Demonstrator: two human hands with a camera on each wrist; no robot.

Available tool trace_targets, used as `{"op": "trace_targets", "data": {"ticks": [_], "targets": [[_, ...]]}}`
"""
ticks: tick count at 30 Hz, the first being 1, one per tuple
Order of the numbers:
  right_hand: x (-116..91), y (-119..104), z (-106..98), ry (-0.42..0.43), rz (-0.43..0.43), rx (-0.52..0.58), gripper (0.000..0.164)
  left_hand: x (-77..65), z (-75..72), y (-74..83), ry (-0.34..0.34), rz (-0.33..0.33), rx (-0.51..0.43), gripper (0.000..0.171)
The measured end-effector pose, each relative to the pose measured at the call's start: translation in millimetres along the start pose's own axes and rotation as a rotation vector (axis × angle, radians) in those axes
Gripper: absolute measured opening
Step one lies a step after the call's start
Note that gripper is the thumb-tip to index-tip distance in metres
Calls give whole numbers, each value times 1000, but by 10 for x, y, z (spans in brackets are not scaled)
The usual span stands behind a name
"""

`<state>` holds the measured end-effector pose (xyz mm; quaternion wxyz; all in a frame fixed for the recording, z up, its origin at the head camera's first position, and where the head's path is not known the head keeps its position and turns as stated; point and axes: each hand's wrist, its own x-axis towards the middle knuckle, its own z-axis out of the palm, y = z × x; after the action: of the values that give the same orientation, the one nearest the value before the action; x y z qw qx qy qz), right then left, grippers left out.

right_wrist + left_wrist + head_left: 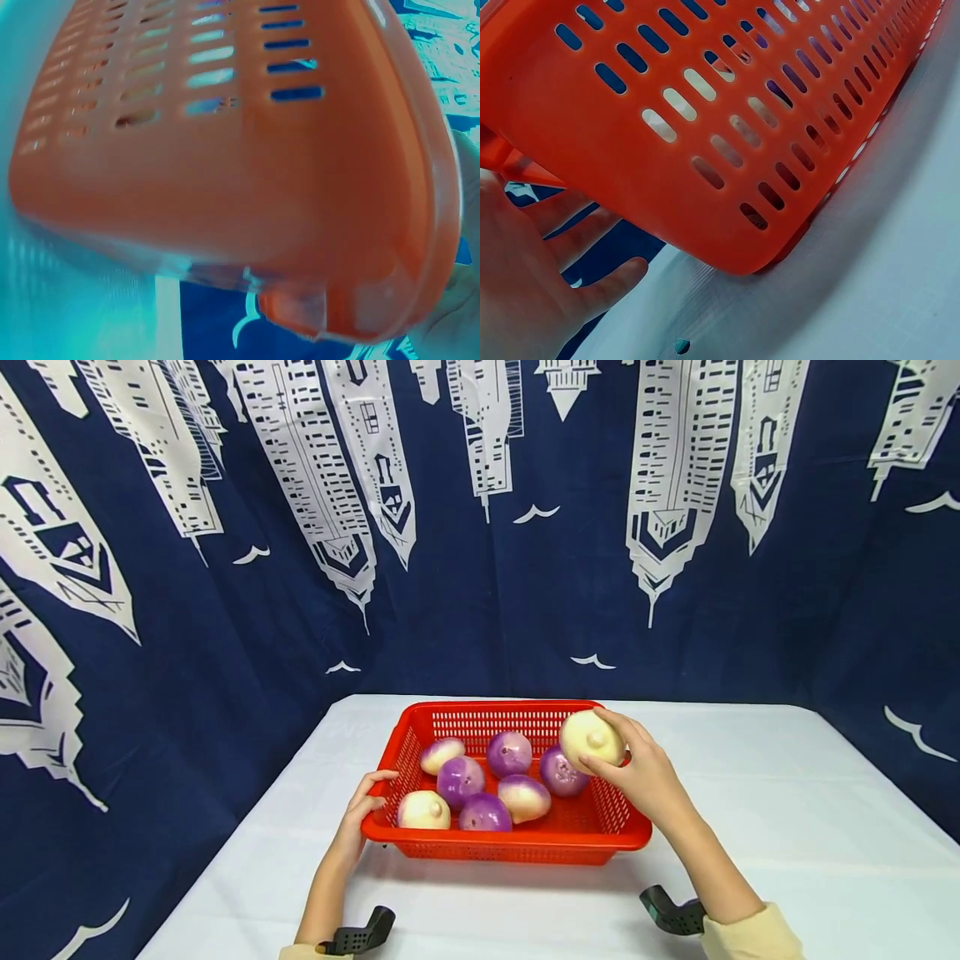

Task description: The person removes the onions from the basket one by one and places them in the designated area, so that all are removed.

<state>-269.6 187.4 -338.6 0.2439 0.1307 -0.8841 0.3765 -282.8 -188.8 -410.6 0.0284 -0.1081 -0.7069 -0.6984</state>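
A red plastic basket point(510, 839) with slotted walls holds several purple-and-white turnips. My right hand point(651, 768) grips a pale turnip point(588, 735) above the basket's right side, root nub facing me. Under it lies a purple turnip point(562, 777). At the left end, my left hand point(351, 822) holds the basket's rim, fingertips over the edge. The left wrist view has the left hand point(525, 270) beside the basket's corner, its fingers partly hidden behind the wall. Only a sliver of the right hand point(471, 187) shows past the rim in the right wrist view; its turnip is hidden there.
The basket stands on a white-covered table point(750, 777), with table surface to either side and in front. Behind hangs a dark blue cloth point(495, 610) printed with white buildings. Black straps point(363, 935) with small devices sit on both wrists.
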Motion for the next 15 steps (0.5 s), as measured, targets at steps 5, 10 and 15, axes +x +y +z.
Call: {"op": "trace_targets", "data": {"ticks": [5, 10, 15], "targets": [[-25, 56, -53, 62, 48, 55, 63, -6, 1, -5, 6, -1, -1, 46], [-21, 94, -136, 123, 102, 83, 65, -9, 5, -9, 1, 3, 0, 46], [-29, 134, -228, 203, 156, 79, 66, -10, 6, 4, 3, -4, 0, 47]]}}
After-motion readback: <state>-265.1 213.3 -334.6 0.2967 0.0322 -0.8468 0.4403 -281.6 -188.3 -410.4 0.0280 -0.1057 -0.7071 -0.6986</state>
